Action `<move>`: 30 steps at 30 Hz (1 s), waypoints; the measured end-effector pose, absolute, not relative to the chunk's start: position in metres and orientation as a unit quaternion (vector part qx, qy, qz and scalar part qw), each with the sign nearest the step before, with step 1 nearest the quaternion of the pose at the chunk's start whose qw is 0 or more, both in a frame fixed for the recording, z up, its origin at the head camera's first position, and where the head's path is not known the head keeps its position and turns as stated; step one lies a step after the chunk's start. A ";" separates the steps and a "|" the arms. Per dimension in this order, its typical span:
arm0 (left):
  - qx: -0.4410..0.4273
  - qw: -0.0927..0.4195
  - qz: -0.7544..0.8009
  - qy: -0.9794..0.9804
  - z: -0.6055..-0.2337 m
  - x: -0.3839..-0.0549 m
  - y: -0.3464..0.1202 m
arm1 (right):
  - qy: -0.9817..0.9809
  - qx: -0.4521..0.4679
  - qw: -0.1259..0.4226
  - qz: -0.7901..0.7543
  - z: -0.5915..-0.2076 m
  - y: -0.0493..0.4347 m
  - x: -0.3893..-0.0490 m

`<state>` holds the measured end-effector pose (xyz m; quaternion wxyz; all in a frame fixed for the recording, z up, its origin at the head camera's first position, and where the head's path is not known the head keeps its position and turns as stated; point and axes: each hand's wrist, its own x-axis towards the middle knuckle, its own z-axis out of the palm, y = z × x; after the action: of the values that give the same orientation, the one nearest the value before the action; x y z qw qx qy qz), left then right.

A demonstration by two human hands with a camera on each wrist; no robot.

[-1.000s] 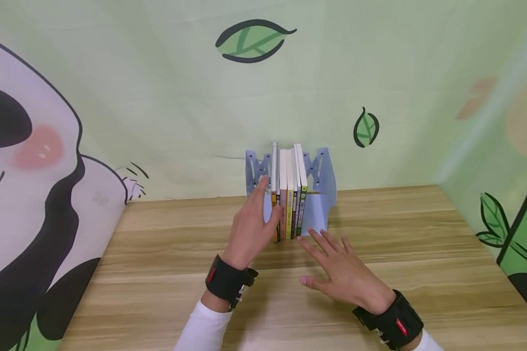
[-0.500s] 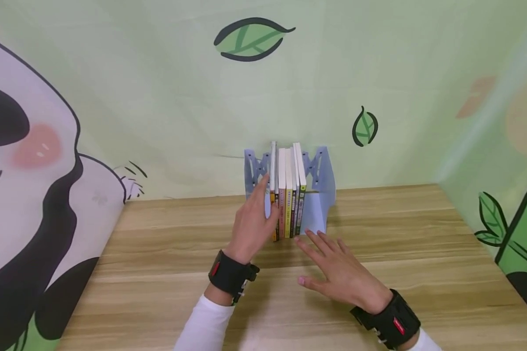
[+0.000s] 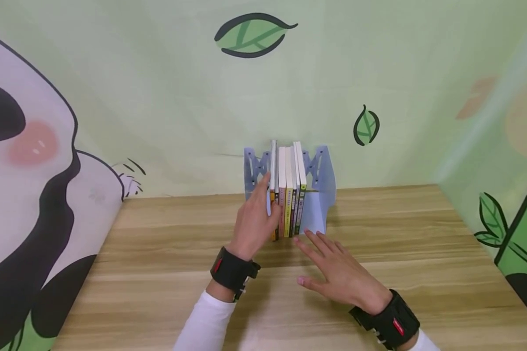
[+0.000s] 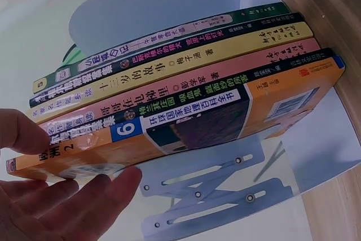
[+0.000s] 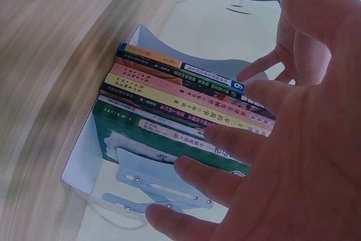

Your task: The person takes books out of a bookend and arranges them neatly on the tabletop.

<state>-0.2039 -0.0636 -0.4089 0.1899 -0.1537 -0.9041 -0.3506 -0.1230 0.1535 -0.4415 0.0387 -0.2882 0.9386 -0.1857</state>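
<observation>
A row of several upright books [image 3: 289, 200] stands in a pale blue expandable book rack [image 3: 314, 214]. My left hand [image 3: 253, 219] is at the row's left end. In the left wrist view its fingers [image 4: 98, 196] lie along the outer cover of the thick orange book [image 4: 197, 122], and the thumb overlaps the spines. My right hand [image 3: 340, 273] is low in front of the rack's right part, fingers spread and holding nothing. In the right wrist view the green book [image 5: 152, 145], at the row's other end, lies behind those fingers.
The rack stands on a wood-grain table [image 3: 158, 263] near its back edge. Behind rises a pale green backdrop [image 3: 167, 97] printed with leaves and a panda [image 3: 30, 195]. Each wrist wears a black strap [image 3: 231, 269]. Metal-blue scissor links [image 4: 208, 190] show beside the orange book.
The left hand has shifted very slightly up and right beside the books. The right hand has barely moved, and the books stand as before.
</observation>
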 end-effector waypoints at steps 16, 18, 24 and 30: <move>-0.146 0.176 -0.345 -0.911 -0.409 -0.205 -0.061 | 0.940 -0.294 0.040 -0.172 -0.440 0.154 -0.124; -0.139 0.166 -0.346 -0.913 -0.409 -0.204 -0.061 | 0.939 -0.294 0.042 -0.173 -0.441 0.154 -0.124; -0.133 0.150 -0.345 -0.917 -0.413 -0.208 -0.059 | 0.938 -0.293 0.044 -0.179 -0.440 0.154 -0.127; -0.136 0.155 -0.344 -0.916 -0.416 -0.209 -0.057 | 0.938 -0.293 0.042 -0.183 -0.439 0.154 -0.125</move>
<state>-0.2091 -0.0573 -0.4160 0.1551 -0.1360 -0.9160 -0.3442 -0.1255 0.1542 -0.4394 0.0422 -0.2929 0.9375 -0.1830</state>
